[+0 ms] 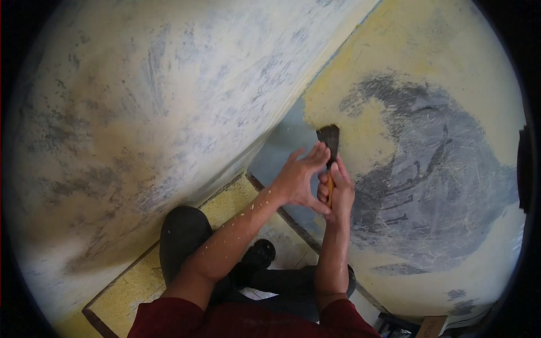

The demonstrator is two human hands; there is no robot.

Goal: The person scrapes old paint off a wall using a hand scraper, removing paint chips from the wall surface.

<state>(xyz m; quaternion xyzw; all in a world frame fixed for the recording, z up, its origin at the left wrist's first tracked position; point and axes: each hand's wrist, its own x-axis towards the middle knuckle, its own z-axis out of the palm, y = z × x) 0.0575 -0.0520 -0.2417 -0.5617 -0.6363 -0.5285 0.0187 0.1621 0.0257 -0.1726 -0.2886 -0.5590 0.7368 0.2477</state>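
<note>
My right hand (340, 188) is closed around the orange handle (331, 190) of a paint scraper. The scraper's dark, flared blade (329, 137) points up the wall, its edge by the border between flaking yellow paint (323, 110) and bare grey wall (285, 145). My left hand (302, 175) is spread beside the tool, fingertips at the blade's left side and thumb near the base of my right hand. Whether those fingertips press on the blade cannot be told. Pale paint flakes stick to my left forearm (236, 230).
A patchy whitish wall (139, 105) rises on the left and meets the right wall (448, 55) in a corner. That wall has a large scraped grey patch (439, 181). Yellow paint debris (230, 194) covers the floor along the dark skirting (291, 224). A cardboard piece (431, 327) stands lower right.
</note>
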